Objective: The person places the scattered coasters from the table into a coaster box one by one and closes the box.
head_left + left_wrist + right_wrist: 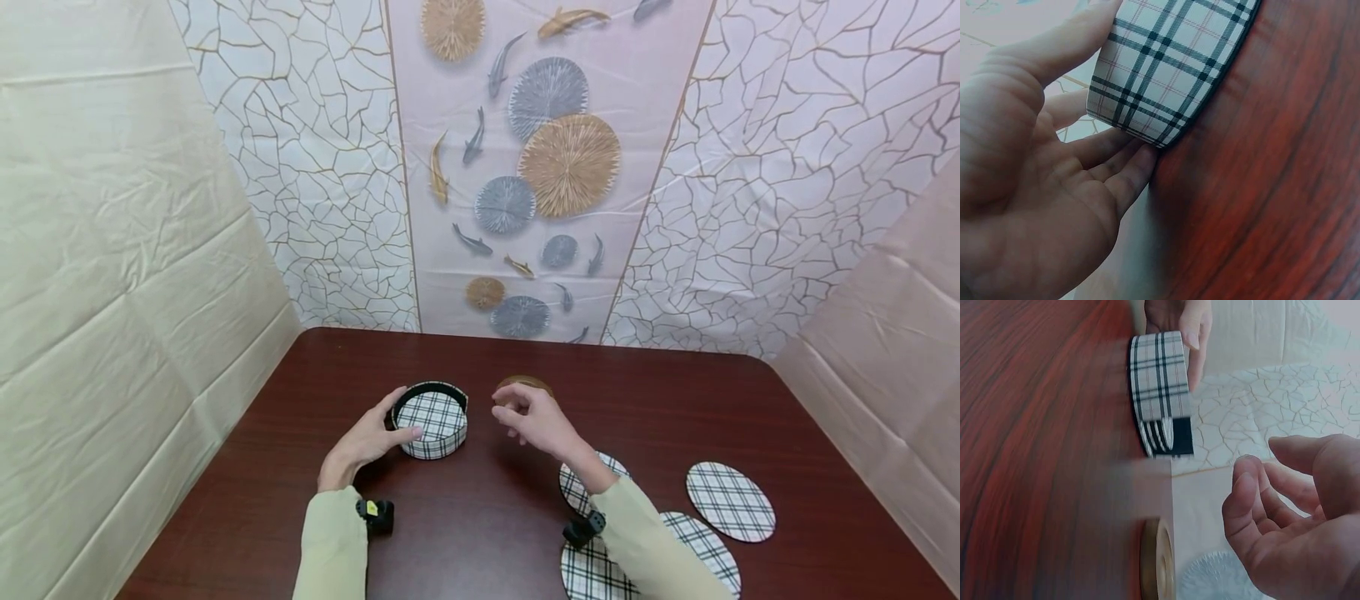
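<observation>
A round plaid coaster holder (433, 451) with a dark inner wall stands on the table, and plaid coasters (435, 413) lie inside it. My left hand (369, 440) grips this holder, thumb over the near side and fingers round its far left; the left wrist view shows the thumb along the plaid wall (1160, 69). To the right, my right hand (542, 427) hovers above the table with loosely bent fingers and nothing in them. In the right wrist view, the holder's side opening (1166, 434) faces this hand. Partly behind the right hand lies a round brown wooden-looking piece (529, 381).
Several round plaid coasters lie loose at the right, one (731, 502) apart from the others and some partly under my right forearm. The dark red-brown table (465, 533) ends at a patterned cloth backdrop (517, 250), with pale cloth on both sides.
</observation>
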`<state>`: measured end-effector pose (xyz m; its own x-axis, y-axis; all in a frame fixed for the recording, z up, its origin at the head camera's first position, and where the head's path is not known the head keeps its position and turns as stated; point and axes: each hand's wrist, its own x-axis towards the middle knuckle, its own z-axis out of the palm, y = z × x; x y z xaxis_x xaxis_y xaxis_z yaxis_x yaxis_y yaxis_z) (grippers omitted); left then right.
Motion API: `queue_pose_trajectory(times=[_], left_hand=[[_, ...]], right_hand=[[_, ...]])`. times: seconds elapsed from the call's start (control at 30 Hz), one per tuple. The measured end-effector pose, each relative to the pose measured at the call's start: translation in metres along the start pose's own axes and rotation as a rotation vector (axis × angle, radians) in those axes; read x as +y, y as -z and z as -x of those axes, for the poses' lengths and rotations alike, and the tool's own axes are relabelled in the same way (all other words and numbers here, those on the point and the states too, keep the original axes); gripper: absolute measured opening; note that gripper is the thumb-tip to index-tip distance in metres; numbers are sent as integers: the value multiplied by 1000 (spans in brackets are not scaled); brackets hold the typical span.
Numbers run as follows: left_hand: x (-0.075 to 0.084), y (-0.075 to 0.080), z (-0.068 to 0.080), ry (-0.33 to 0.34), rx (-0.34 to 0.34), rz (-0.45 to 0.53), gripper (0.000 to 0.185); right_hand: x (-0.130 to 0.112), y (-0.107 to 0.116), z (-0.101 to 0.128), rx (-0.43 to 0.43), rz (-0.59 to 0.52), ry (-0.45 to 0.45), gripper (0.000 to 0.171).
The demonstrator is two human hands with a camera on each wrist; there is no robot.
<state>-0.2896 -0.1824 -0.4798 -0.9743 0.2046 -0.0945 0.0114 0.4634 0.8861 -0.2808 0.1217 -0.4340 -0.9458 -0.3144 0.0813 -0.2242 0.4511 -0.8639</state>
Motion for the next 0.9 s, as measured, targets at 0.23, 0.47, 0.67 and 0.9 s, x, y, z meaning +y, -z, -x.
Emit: queue_pose_trajectory(times=[0.23, 0.47, 0.67, 0.9], left_hand=[[1, 0, -1, -2, -7, -10, 88], [-2, 0, -1, -7, -2, -1, 88], [-4, 0, -3, -18, -7, -2, 91], [-3, 1, -2, -17, -5, 0, 90]], right_hand=[[12, 23, 20, 13, 77, -11, 33], [23, 41, 39, 19, 106, -25, 31], [33, 58, 51, 10, 121, -58, 31], [46, 75, 63, 10, 163, -98, 35]])
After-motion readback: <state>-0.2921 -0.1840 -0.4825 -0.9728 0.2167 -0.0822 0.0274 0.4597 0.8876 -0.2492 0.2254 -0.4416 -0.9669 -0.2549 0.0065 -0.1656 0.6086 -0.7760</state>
